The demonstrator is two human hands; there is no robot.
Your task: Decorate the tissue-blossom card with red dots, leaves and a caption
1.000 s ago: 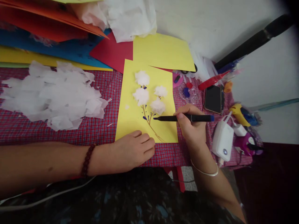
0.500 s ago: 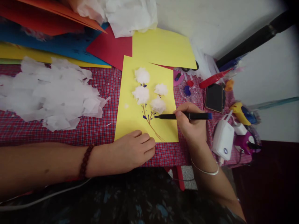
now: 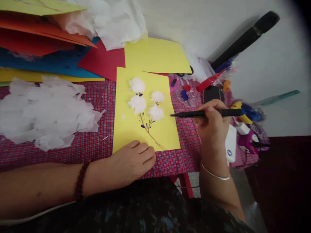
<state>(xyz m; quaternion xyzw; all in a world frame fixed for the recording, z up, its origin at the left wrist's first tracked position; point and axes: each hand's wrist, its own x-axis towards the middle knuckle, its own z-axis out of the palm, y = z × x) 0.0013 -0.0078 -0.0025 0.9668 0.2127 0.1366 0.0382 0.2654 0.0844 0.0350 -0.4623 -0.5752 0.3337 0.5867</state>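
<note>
A yellow sheet of paper (image 3: 126, 136) lies on the checked cloth in front of me. On it are several white tissue-paper flowers (image 3: 137, 104), brown stems (image 3: 153, 137) and small dark blue leaf marks (image 3: 143, 126). My left hand (image 3: 132, 163) rests palm down on the sheet's lower edge, its fingers loosely bent and slightly apart, gripping nothing visible. In my right hand (image 3: 213, 124) is a black marker (image 3: 194, 114), pinched between thumb and fingers. Its blue tip points left over the sheet's right edge, away from the flowers; whether it touches the paper is unclear.
A heap of white tissue pieces (image 3: 46, 111) lies at left. Behind are coloured sheets (image 3: 104, 60), another yellow sheet (image 3: 155, 55) and crumpled white tissue (image 3: 119, 22). At right are a red pen-like object (image 3: 210, 81), dark phone (image 3: 213, 93) and white device (image 3: 231, 142).
My right hand has drawn the marker rightward, away from the stems. My left hand stays on the sheet's lower edge. The whole view has shifted somewhat.
</note>
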